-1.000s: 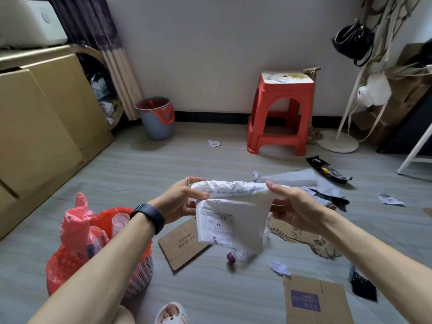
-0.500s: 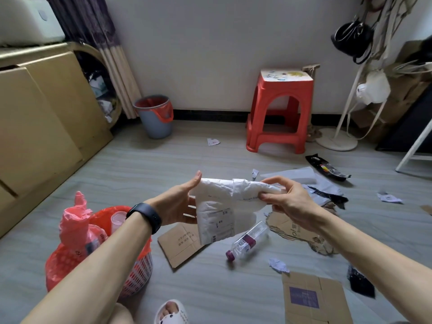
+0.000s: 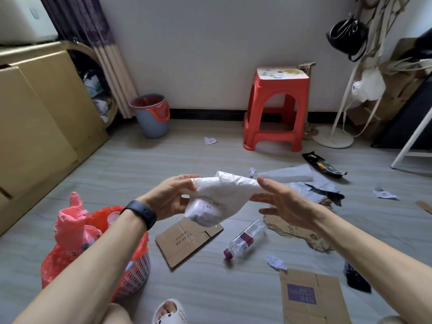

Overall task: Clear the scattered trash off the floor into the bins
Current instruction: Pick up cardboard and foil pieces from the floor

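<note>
A crumpled white plastic mailer bag (image 3: 219, 195) hangs in mid-air between my hands, above the floor. My left hand (image 3: 173, 197) grips its left end with curled fingers. My right hand (image 3: 285, 202) has straight, spread fingers and touches the bag's right end. A white basket with a red liner (image 3: 138, 272) stands just below my left forearm, with a pink bag and cups in it. A grey bin with a red liner (image 3: 152, 122) stands by the far wall. A clear plastic bottle (image 3: 243, 239) lies on the floor under the bag.
Flat cardboard pieces (image 3: 187, 239) (image 3: 311, 298), torn cardboard (image 3: 292, 230), crumpled paper (image 3: 275, 263), grey mailers (image 3: 304, 181), black wrappers (image 3: 322, 164) and paper scraps (image 3: 209, 140) litter the floor. A red stool (image 3: 275, 108) stands at the wall, big cardboard boxes (image 3: 35, 127) on the left.
The bag went from a stretched sheet to a scrunched bundle as my hands came closer. My right hand's pinch has loosened to straight fingers. The bottle under the bag is now in view.
</note>
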